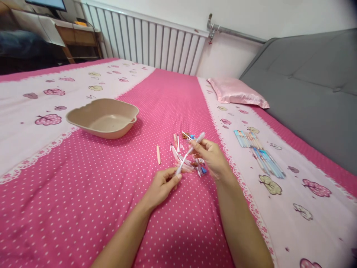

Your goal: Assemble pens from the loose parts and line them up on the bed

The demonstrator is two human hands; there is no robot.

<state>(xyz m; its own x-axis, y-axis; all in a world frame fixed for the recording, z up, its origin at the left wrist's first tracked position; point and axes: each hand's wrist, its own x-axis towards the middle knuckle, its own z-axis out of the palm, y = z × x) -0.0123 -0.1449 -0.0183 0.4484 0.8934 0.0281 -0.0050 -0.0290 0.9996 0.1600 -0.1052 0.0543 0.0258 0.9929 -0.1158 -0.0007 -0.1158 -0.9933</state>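
A slim whitish pen (189,152) slants between my two hands above the pink bedspread. Its lower end is pinched between the thumb and fingers of my left hand (163,184). My right hand (213,158) grips the pen nearer its upper end, and a thin white stick (186,135) juts out beside those fingers; whether that is held too I cannot tell. Beneath the hands lies a loose pile of pen parts (184,166), partly hidden, with pale pink barrels, thin refills and small blue and brown pieces. One pink pen barrel (158,154) lies apart, left of the pile.
A beige plastic basin (108,130) sits on the bed to the left. Two rows of pens (267,162) lie at the right. Farther back are a pink pillow (237,93), a grey headboard (312,82) and a white radiator (145,41). Someone's leg (22,44) shows far left.
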